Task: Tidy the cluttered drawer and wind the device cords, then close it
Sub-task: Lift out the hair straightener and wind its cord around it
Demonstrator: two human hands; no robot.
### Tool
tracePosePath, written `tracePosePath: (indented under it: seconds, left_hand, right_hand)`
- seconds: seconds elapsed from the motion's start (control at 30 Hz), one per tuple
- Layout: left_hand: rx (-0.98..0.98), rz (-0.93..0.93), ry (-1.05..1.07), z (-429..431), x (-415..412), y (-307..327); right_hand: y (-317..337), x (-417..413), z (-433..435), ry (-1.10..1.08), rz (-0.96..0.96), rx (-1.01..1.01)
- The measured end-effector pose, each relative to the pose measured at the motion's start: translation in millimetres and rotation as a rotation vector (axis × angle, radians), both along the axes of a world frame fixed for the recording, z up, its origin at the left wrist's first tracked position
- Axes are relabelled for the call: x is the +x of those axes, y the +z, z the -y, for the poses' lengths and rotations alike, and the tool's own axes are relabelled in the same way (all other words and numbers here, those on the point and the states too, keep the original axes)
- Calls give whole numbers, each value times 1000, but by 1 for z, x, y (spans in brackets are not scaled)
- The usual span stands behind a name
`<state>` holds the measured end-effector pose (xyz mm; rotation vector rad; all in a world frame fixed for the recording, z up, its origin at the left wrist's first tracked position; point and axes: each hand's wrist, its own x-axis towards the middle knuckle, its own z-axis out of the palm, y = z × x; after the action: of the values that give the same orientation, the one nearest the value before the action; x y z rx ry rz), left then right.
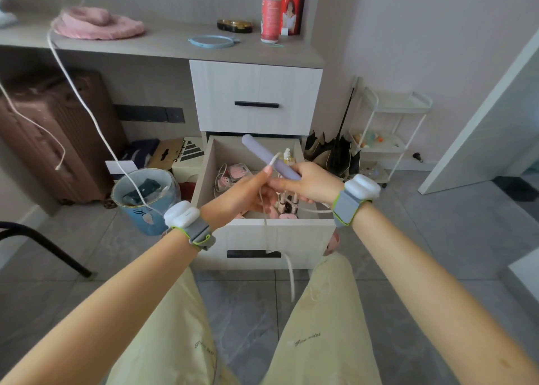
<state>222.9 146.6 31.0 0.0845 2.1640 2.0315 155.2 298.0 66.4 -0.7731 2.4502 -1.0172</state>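
Two hands meet above the open drawer (291, 233). We see our right hand (306, 183) grasping a lilac wand (268, 157); our left hand (245, 192) pinches its white cord (274, 158).

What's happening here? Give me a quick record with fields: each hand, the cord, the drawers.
right hand: grips a lilac wand-shaped device over the open drawer
left hand: pinches the white cord beside the device
cord: partly looped at the device, the rest hangs past the drawer front
lower drawer: pulled open, cluttered with small items
upper drawer: shut
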Motion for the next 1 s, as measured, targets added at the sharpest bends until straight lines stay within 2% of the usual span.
tracePosePath:
  seconds: [0.17,0.5,0.57,0.63,0.7,0.77,0.83,0.9,0.93,1.0]
  left_hand:
    - [58,-108,209,13,-2,-1]
    - [238,-218,262,33,-7,16]
    - [170,-188,330,38,-9,17]
    - [9,-133,352,42,-10,13]
    - [-168,-37,265,43,-6,11]
    - [-279,91,72,40,1,13]
    - [-255,221,-132,37,4,13]
    - [-137,330,-258,33,4,11]
    - [-117,371,-283,31,3,10]
    - [-193,427,-248,24,-1,4]
  right_hand:
    - [-11,-8,-12,74,115,73]
    - [-49,-26,-33,227,-180,539]
    - [-55,-26,-37,235,-182,492]
    - [-58,-25,-38,226,-214,424]
    - [-57,-24,-37,175,-336,387]
    - [-54,-26,-35,143,-439,332]
    - [-49,-29,-33,122,-559,290]
    - [-41,-32,-29,56,-691,313]
    - [-37,-33,-29,25,-734,320]
    - [-33,-32,-24,27,-752,303]
